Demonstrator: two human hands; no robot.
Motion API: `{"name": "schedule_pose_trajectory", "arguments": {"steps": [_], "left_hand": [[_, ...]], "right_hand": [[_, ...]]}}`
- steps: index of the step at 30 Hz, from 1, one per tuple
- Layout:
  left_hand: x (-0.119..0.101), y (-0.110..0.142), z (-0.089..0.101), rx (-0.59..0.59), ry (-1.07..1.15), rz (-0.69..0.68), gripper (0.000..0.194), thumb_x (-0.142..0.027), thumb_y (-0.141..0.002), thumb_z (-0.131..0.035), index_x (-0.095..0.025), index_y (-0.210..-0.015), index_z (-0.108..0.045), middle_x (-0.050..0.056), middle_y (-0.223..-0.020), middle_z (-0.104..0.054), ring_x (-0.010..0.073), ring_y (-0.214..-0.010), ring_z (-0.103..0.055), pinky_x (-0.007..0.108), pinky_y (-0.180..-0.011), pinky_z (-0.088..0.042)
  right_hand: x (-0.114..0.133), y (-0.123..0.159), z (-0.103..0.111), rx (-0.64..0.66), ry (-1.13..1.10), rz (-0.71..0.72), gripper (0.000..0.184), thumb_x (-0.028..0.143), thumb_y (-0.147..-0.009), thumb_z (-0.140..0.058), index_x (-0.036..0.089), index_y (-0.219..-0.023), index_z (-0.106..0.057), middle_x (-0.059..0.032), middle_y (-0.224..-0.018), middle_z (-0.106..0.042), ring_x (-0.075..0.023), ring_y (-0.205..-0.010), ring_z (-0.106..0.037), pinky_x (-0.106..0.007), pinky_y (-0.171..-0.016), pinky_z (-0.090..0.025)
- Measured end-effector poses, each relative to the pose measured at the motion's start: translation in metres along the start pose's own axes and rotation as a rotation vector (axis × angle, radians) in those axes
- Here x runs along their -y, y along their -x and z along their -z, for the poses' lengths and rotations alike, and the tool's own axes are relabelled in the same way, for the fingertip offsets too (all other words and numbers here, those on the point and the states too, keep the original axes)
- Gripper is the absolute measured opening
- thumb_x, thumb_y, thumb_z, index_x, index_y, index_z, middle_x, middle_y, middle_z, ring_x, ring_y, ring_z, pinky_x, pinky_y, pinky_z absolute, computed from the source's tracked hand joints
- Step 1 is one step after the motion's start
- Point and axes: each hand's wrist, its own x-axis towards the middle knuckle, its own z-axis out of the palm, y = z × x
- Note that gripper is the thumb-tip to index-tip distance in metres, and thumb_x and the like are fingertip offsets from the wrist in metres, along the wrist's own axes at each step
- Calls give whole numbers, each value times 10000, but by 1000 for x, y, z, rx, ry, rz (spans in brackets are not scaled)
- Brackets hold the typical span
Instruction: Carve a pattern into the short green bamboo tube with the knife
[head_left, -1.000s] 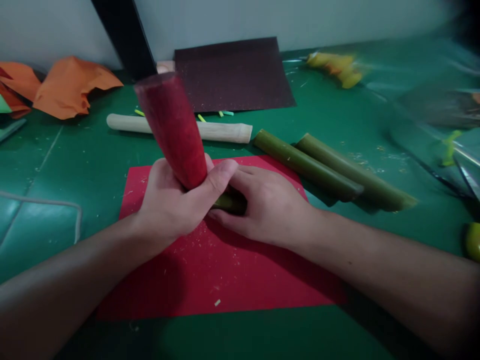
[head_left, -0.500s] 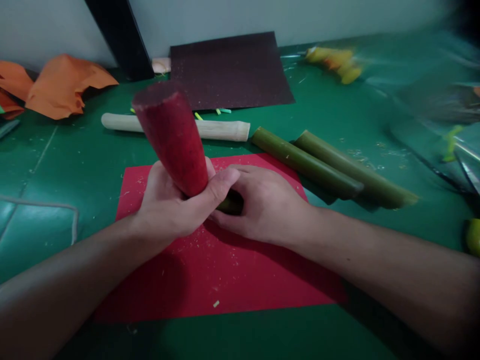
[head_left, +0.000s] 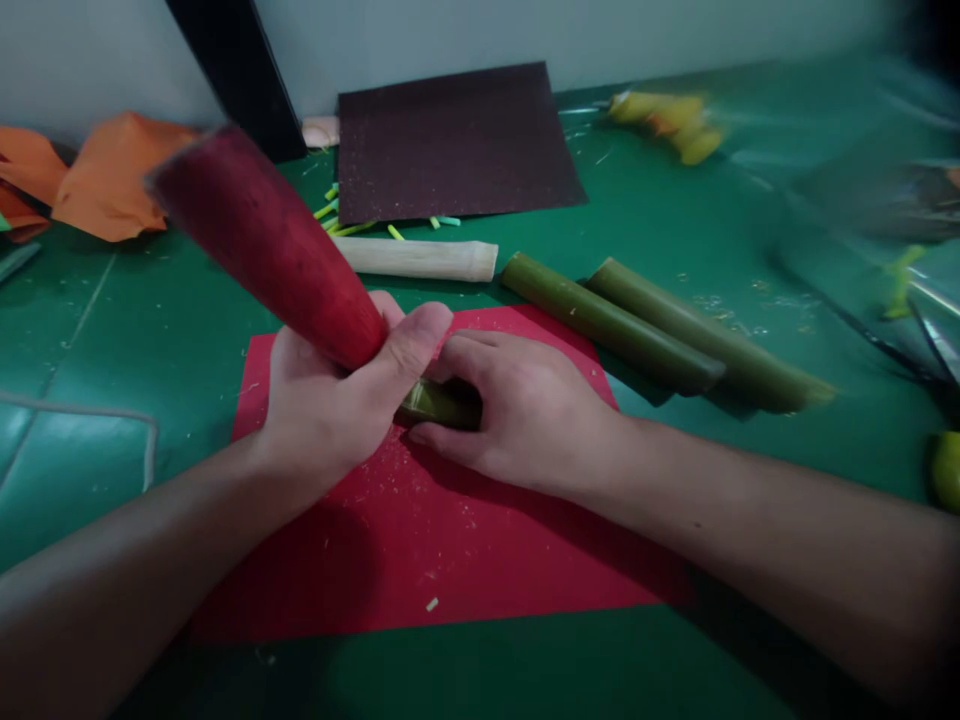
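Observation:
My left hand (head_left: 337,385) is closed around the narrow end of a thick, red, tapered handle (head_left: 274,250). The handle leans up to the left, and whatever it carries at its lower end is hidden behind my fingers. Low over a red sheet (head_left: 450,540), my right hand (head_left: 525,405) grips a piece of green bamboo (head_left: 442,403). A short stretch of that bamboo shows between my two hands, with a pale mark on its skin. My left thumb points up and to the right, just above it. Small shavings are scattered on the sheet.
Two green bamboo lengths (head_left: 611,320) lie to the right, beside a peeled pale bamboo piece (head_left: 427,259). Behind are a dark brown sheet (head_left: 457,145), a black post (head_left: 244,80) and a yellow object (head_left: 667,120). Orange paper (head_left: 112,175) is at the left.
The red handle has tipped further left, and my left hand has shifted slightly left. More of the green bamboo shows between the hands. My right hand has stayed nearly in place.

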Motion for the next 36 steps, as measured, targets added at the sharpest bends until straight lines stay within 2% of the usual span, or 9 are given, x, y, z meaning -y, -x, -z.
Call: {"name": "schedule_pose_trajectory", "arguments": {"steps": [5,12,17,21,25,28,33,36], "left_hand": [[-4,-1,-1,78,28,-26,475,-486,-823,-777,-205,-509,-559,-45,-443,-448,64,-376,-365,244,-368,-378],[-4,0,-1,155,-13,-29,449,-300,-860,-743,-180,-505,-496,-58,-456,-416,45,-404,-370,180,-393,-407],[-2,3,1,88,-101,-34,429,-319,-866,-745,-188,-527,-516,-42,-492,-503,65,-446,-478,177,-410,-440],[0,2,2,18,-125,19,321,-352,-841,-776,-203,-618,-600,-37,-549,-569,82,-485,-521,196,-452,-481],[1,-2,2,48,-33,-40,407,-411,-841,-772,-196,-556,-576,-46,-468,-484,59,-394,-405,211,-375,-389],[-1,-2,2,82,-6,-29,500,-485,-856,-740,-198,-501,-535,-44,-436,-420,60,-379,-346,235,-358,-349],[-2,0,1,125,-14,-11,498,-430,-833,-773,-197,-486,-501,-44,-428,-397,65,-380,-358,237,-364,-340],[-1,1,2,141,-33,-10,482,-375,-875,-734,-188,-503,-490,-39,-452,-428,64,-401,-406,218,-385,-360]], "right_hand": [[0,0,0,-24,55,36,335,389,-816,-700,146,-1046,-713,-97,-1011,-749,-249,-909,-645,-341,-737,-423],[0,4,3,-70,81,92,302,321,-817,-627,110,-1008,-727,-107,-938,-729,-228,-833,-622,-335,-701,-415],[-2,4,3,-77,70,141,240,291,-819,-650,126,-979,-720,-91,-929,-730,-214,-830,-618,-318,-711,-430],[-1,3,4,-19,49,97,256,307,-816,-679,138,-1005,-713,-103,-995,-742,-246,-922,-646,-339,-795,-469],[0,4,4,-19,8,64,271,310,-798,-705,134,-1005,-714,-99,-988,-742,-244,-929,-663,-337,-803,-482],[-1,4,3,-16,2,60,282,321,-803,-703,138,-1017,-717,-100,-1003,-745,-246,-930,-666,-342,-793,-477],[-2,3,2,-25,-9,48,281,314,-804,-706,138,-1023,-727,-87,-977,-752,-227,-884,-654,-325,-739,-452],[-3,2,2,-32,-4,64,260,308,-806,-702,133,-996,-730,-87,-961,-748,-218,-858,-643,-317,-715,-437]]}}
